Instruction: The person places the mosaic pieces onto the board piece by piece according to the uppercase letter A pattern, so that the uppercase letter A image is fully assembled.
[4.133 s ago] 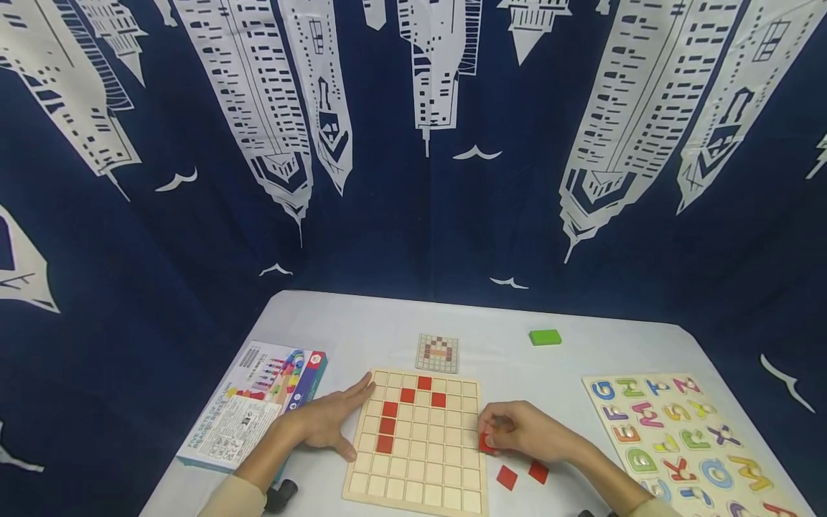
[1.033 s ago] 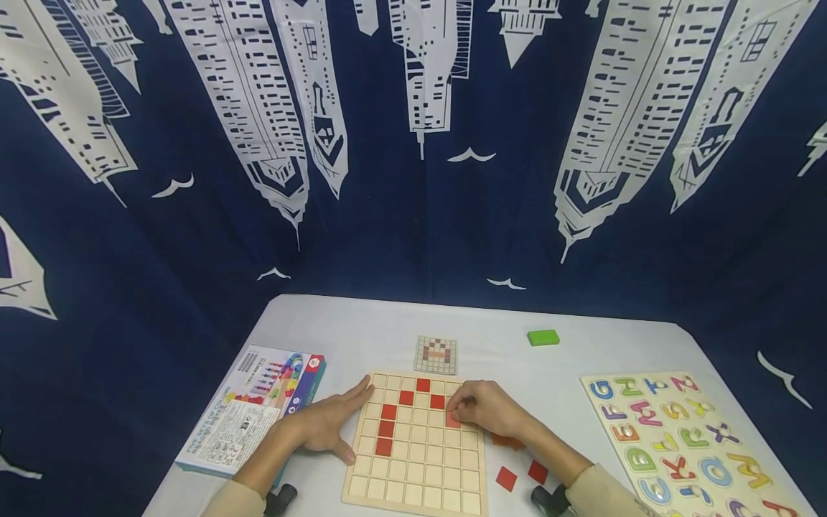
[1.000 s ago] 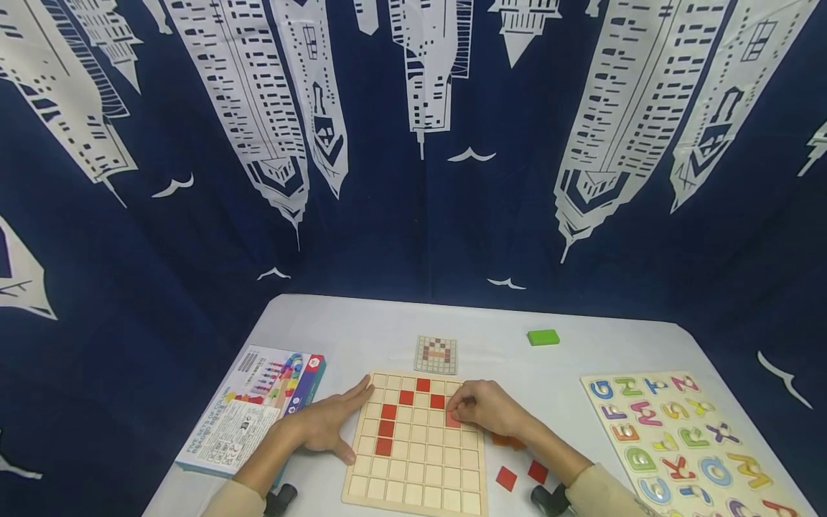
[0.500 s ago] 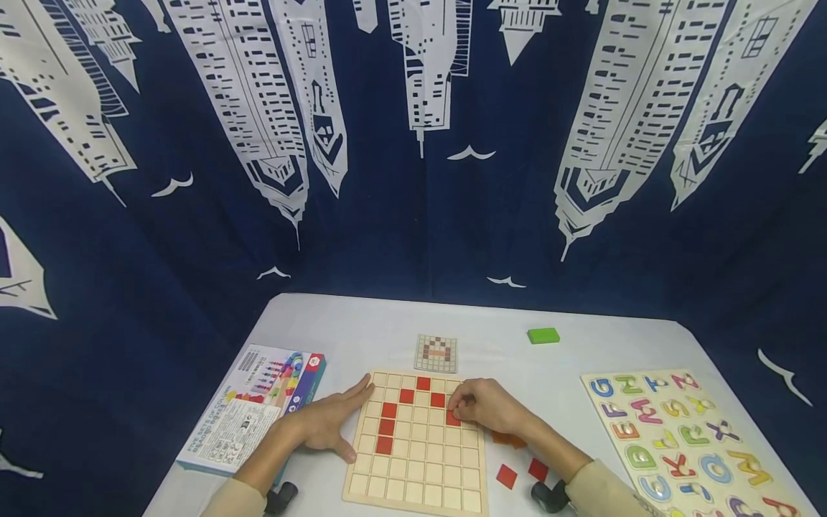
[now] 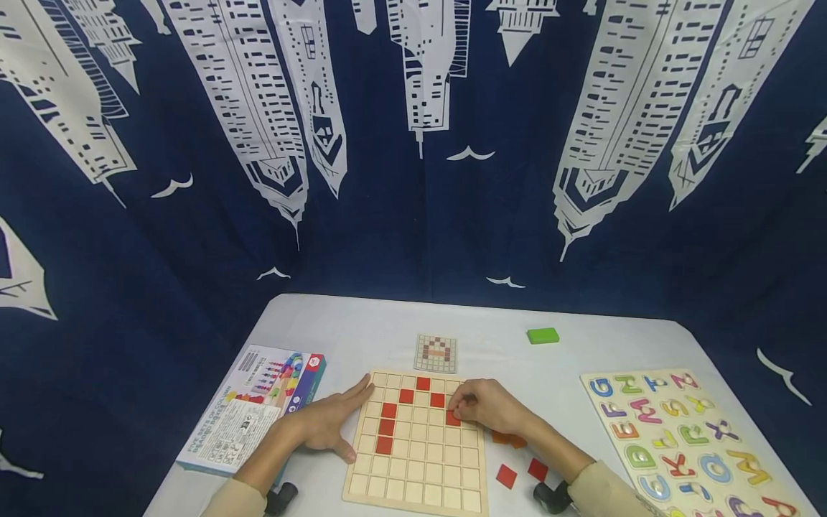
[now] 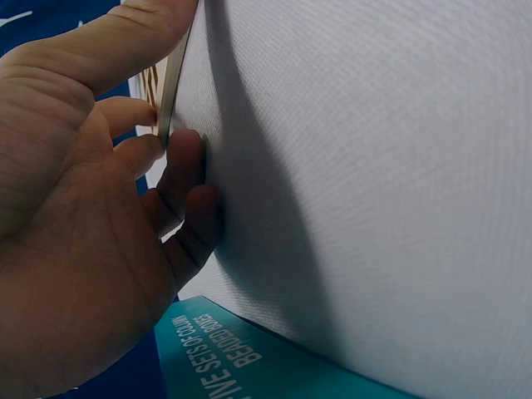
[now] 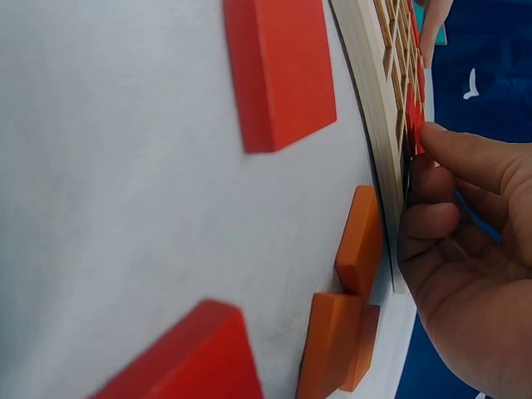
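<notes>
A light wooden grid board [image 5: 414, 492] lies flat on the table, several red square tiles set in its cells. My left hand [image 5: 323, 422] rests along the board's left edge, fingers and thumb spread; the left wrist view shows its palm side beside the rim. Over the right part of the grid, my right hand [image 5: 489, 404] has thumb and forefinger on a red tile [image 5: 454, 421], which sits in or on a cell near the right edge. In the right wrist view the thumb touches red at the board, and the other fingers are curled. Part of that tile is hidden by the fingertips.
Two loose red tiles [image 5: 507, 476] and several orange tiles [image 5: 507, 439] lie right of the board. A small pattern card [image 5: 436, 353] and a green block [image 5: 543, 336] are behind. A box [image 5: 252, 406] stands left, an alphabet puzzle board [image 5: 698, 434] right.
My right hand has carried a red tile from the table beside the board to a right-hand cell. The tile lies flatter than a second ago. My left hand has stayed put.
</notes>
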The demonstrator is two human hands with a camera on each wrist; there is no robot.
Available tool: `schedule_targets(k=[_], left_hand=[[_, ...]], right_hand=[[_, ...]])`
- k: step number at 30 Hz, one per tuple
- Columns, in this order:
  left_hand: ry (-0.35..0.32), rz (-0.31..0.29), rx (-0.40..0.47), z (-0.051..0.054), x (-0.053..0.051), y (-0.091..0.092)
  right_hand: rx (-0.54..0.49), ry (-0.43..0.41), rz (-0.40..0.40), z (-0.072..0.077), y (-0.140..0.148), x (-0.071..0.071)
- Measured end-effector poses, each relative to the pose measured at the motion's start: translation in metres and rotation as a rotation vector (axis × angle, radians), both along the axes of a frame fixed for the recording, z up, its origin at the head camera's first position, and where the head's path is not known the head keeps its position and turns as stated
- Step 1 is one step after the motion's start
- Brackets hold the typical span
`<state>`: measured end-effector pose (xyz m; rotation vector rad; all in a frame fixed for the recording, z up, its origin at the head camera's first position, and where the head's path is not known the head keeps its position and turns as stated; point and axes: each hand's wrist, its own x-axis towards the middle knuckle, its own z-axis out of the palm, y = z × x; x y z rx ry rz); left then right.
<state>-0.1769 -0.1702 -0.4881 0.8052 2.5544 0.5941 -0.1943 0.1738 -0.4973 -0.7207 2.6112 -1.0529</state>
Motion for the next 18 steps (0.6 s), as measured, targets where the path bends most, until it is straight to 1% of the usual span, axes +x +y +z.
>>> schedule_targets(k=[8,14,18], left_hand=[[-0.004,0.003,0.006,0.0,0.0,-0.001],[-0.004,0.007,0.001,-0.001,0.0,-0.002],[-0.001,0.006,-0.008,0.0,0.0,-0.001]], right_hand=[[0.012,0.002,0.004,0.003,0.007,0.001],[0.002,-0.017,0.068,0.01,0.02,0.006],[0.022,-0.064,0.099,0.011,0.031,0.012]])
